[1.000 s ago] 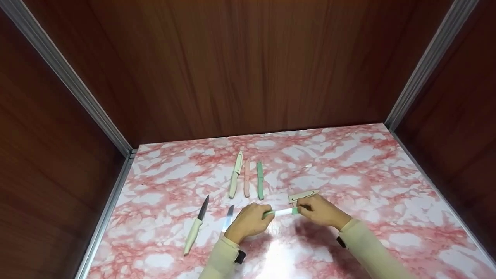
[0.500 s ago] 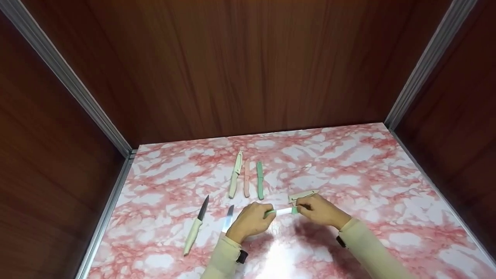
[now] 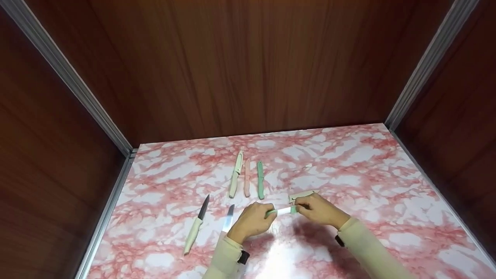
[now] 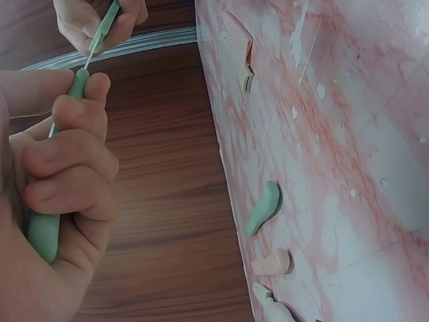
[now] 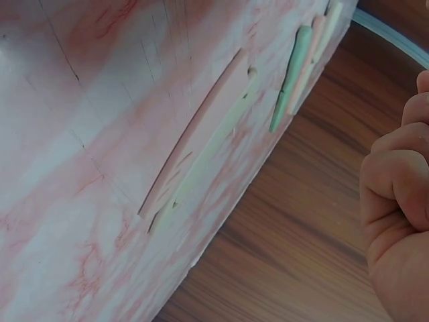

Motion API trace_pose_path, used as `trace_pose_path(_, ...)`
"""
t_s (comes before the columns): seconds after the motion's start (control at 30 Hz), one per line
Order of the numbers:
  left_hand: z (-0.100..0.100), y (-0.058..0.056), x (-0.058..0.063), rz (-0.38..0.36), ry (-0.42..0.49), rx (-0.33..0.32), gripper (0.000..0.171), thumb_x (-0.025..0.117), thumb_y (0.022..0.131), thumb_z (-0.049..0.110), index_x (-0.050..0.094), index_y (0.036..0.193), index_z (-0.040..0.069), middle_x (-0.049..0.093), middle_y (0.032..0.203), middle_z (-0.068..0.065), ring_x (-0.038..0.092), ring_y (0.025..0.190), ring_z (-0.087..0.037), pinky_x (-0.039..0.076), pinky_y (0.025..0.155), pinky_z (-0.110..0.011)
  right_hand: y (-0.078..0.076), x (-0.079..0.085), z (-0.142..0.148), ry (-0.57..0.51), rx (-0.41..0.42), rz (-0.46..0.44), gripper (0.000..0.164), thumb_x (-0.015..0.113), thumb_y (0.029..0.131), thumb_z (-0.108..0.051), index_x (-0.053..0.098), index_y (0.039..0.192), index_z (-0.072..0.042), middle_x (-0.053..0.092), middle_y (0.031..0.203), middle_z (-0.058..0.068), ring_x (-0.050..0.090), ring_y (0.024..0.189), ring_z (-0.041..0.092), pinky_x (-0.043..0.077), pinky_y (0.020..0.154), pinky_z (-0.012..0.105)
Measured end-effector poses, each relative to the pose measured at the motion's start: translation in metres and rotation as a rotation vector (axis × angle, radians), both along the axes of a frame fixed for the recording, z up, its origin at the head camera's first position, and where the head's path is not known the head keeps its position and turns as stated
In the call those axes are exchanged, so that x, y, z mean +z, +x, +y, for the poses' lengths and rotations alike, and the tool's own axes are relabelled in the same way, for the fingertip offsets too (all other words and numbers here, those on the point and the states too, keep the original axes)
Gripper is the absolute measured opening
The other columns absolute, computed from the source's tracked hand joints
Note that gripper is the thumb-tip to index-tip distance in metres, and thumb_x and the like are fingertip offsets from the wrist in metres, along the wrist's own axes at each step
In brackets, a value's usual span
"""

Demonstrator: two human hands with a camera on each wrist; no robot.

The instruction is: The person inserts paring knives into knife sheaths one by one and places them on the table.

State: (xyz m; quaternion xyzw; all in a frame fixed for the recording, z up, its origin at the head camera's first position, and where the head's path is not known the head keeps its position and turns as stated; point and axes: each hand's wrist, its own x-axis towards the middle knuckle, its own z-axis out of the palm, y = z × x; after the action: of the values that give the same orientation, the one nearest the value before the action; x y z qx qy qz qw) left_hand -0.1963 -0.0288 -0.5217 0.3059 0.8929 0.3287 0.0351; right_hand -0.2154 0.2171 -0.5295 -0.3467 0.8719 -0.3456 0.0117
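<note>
My left hand [image 3: 254,219] grips the green handle [image 4: 44,236] of a knife, its fingers curled round it. Opposite, my right hand [image 3: 321,211] pinches a green blade sheath [image 4: 102,32]. Between the two hands shows a short bare stretch of bright blade [image 3: 284,211], its far end inside the sheath. Knife and sheath are held in line above the table. Just beyond my right hand lie a cream sheath [image 5: 208,151] and a pink sheath [image 5: 198,131], side by side. Most of the right fingers are hidden in the right wrist view.
A bare cream-handled knife [image 3: 196,228] lies left of my hands; another bare blade [image 3: 229,217] shows partly under my left wrist. Farther back, cream [image 3: 235,174], pink [image 3: 247,178] and green [image 3: 260,180] sheathed knives lie in a row. Brown panels [image 3: 248,69] enclose the marbled table [image 3: 387,182].
My left hand has shifted slightly right with the knife, and the bare stretch of blade between the hands looks a little shorter. Everything on the table lies as before.
</note>
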Motion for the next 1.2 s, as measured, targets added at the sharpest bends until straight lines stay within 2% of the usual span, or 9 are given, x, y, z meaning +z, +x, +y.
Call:
trace_pose_path(0.2, 0.0002, -0.0003, -0.0006, 0.014, 0.004, 0.003, 0.028, 0.05, 0.096, 0.024, 0.049, 0.068, 0.019, 0.033, 0.054, 0.01, 0.029, 0.046, -0.004, 0.028, 0.047, -0.021, -0.0008, -0.0003, 0.0004, 0.001, 0.001, -0.005, 0.023, 0.054, 0.091, -0.006, 0.056, 0.07, -0.015, 0.035, 0.057, -0.016, 0.028, 0.049, -0.001, 0.028, 0.049, 0.019)
trace_pose_path(0.43, 0.0008, -0.0002, -0.0006, 0.0, 0.013, -0.004, 0.029, 0.05, 0.095, 0.023, 0.048, 0.067, 0.018, 0.032, 0.053, 0.01, 0.028, 0.044, -0.004, 0.028, 0.046, -0.021, -0.0006, 0.0006, 0.0, 0.006, 0.012, -0.006, 0.026, 0.055, 0.092, -0.008, 0.055, 0.071, -0.025, 0.035, 0.056, -0.016, 0.027, 0.047, -0.001, 0.027, 0.047, 0.018)
trace_pose_path(0.7, 0.0025, -0.0003, -0.0024, -0.06, 0.018, -0.01, 0.029, 0.05, 0.096, 0.023, 0.049, 0.067, 0.017, 0.034, 0.054, 0.009, 0.029, 0.044, -0.004, 0.029, 0.044, -0.021, 0.0002, 0.0005, -0.0028, -0.013, 0.033, 0.0, 0.026, 0.055, 0.091, -0.006, 0.056, 0.071, -0.022, 0.034, 0.057, -0.016, 0.027, 0.048, -0.002, 0.026, 0.047, 0.017)
trace_pose_path(1.2, 0.0043, 0.0002, -0.0005, -0.031, 0.007, -0.012, 0.03, 0.049, 0.096, 0.024, 0.048, 0.067, 0.018, 0.034, 0.054, 0.009, 0.03, 0.045, -0.005, 0.03, 0.046, -0.021, -0.0005, -0.0001, -0.0053, -0.014, 0.038, 0.05, 0.024, 0.056, 0.089, -0.004, 0.058, 0.071, -0.02, 0.037, 0.058, -0.016, 0.028, 0.048, -0.003, 0.027, 0.046, 0.017)
